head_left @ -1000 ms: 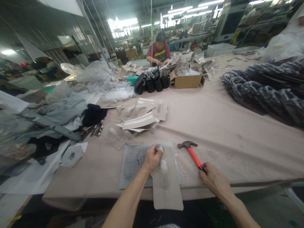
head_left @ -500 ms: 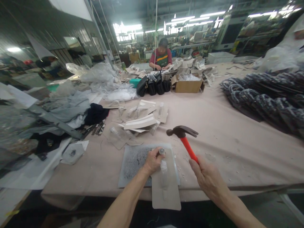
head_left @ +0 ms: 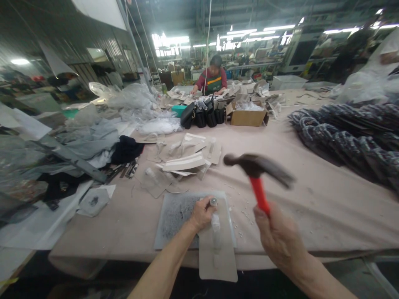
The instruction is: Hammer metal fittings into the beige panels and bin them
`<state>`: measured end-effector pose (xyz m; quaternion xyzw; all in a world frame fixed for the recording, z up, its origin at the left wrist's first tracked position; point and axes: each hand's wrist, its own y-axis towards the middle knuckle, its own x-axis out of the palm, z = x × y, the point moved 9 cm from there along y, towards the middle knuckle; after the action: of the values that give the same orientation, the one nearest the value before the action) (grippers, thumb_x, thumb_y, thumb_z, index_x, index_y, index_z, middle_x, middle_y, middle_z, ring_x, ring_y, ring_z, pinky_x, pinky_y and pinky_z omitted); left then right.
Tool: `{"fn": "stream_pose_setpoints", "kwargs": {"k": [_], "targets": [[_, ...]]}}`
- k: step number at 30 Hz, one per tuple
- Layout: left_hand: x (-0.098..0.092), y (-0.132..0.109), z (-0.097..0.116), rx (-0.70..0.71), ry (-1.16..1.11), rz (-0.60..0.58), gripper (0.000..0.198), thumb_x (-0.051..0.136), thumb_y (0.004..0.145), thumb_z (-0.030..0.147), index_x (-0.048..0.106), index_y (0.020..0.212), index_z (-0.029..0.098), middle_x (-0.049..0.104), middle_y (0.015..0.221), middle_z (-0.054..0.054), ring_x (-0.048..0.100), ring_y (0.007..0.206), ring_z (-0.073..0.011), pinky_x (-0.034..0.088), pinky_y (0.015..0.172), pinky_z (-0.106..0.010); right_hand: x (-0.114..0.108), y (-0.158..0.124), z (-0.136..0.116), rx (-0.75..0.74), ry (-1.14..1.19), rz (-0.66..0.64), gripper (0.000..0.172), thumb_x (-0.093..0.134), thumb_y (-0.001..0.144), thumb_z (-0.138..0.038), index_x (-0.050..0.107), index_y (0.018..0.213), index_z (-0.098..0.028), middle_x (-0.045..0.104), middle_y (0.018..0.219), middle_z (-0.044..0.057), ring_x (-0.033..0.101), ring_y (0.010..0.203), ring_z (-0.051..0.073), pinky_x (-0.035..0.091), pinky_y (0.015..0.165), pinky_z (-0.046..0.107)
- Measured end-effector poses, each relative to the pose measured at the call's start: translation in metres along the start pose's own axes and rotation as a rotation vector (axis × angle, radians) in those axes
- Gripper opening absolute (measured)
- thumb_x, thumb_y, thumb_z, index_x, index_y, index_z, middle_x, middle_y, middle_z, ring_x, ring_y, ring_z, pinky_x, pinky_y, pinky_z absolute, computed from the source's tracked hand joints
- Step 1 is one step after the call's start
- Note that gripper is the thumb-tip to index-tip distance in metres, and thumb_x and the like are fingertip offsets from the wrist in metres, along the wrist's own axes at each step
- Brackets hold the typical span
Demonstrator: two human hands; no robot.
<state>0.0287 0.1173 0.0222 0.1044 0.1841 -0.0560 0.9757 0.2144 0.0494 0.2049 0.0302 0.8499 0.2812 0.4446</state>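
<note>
Closed around a short metal punch (head_left: 213, 201), my left hand (head_left: 202, 214) holds it upright over a flat beige panel (head_left: 216, 259). A clear plastic wrapping covers a strip along the panel's middle. Part of the panel rests on a grey, scuffed board (head_left: 174, 224), and its near end overhangs the table edge. My right hand (head_left: 279, 232) grips the red handle of a claw hammer (head_left: 259, 191), its dark head raised above the table to the right of the punch. The hammer head is slightly blurred. The punch's lower tip is hidden by my fingers.
More beige panels (head_left: 183, 162) lie in a pile beyond the board. Black bags (head_left: 202, 114) and a cardboard box (head_left: 247, 116) stand farther back, before a seated person (head_left: 215, 79). Dark wrapped pieces (head_left: 349, 133) are heaped at right, plastic sheeting (head_left: 131, 104) at left. Small bits dot the cloth.
My right hand has lifted the hammer up, closer to the camera and slightly right. My left hand stays on the punch. The person across the table has reached one arm out sideways.
</note>
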Motion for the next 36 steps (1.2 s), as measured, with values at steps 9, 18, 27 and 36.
{"fn": "stream_pose_setpoints", "kwargs": {"k": [9,18,27,36], "targets": [[0.002,-0.002,0.002,-0.005,-0.027,0.011,0.008,0.057,0.079,0.018,0.064,0.082,0.019,0.058,0.072,0.001,0.051,0.069,-0.0149,0.038,0.068,-0.023,0.084,-0.071,0.109,0.343,-0.314,-0.652,0.023,0.038,0.098,-0.037,0.049,0.084,-0.022,0.059,0.060,0.003,0.057,0.055,0.020,0.021,0.051,0.029],[-0.001,-0.001,-0.003,-0.048,-0.111,0.074,0.012,0.067,0.074,0.018,0.068,0.086,0.017,0.062,0.075,0.001,0.054,0.070,-0.0138,0.041,0.068,-0.023,0.109,-0.062,0.102,0.124,-0.473,-0.459,0.039,0.044,0.090,-0.015,0.049,0.129,-0.012,0.055,0.130,0.021,0.059,0.109,0.031,0.047,0.086,0.042],[-0.012,0.006,-0.035,-0.283,-0.527,0.243,0.025,0.075,0.070,0.032,0.065,0.085,0.015,0.068,0.076,0.000,0.060,0.067,-0.0135,0.047,0.065,-0.023,0.157,-0.062,-0.039,-0.482,-0.275,-0.575,0.027,0.048,0.080,-0.004,0.060,0.101,-0.017,0.053,0.133,0.014,0.055,0.108,0.027,0.045,0.091,0.043],[-0.097,0.005,0.058,-0.027,-0.368,0.392,0.028,0.077,0.074,0.034,0.068,0.093,0.016,0.074,0.090,-0.006,0.068,0.079,-0.0180,0.054,0.072,-0.026,0.134,-0.036,-0.008,0.017,-0.412,-0.583,0.014,0.047,0.091,-0.016,0.059,0.097,-0.016,0.066,0.088,0.012,0.065,0.079,0.027,0.044,0.069,0.036]]}}
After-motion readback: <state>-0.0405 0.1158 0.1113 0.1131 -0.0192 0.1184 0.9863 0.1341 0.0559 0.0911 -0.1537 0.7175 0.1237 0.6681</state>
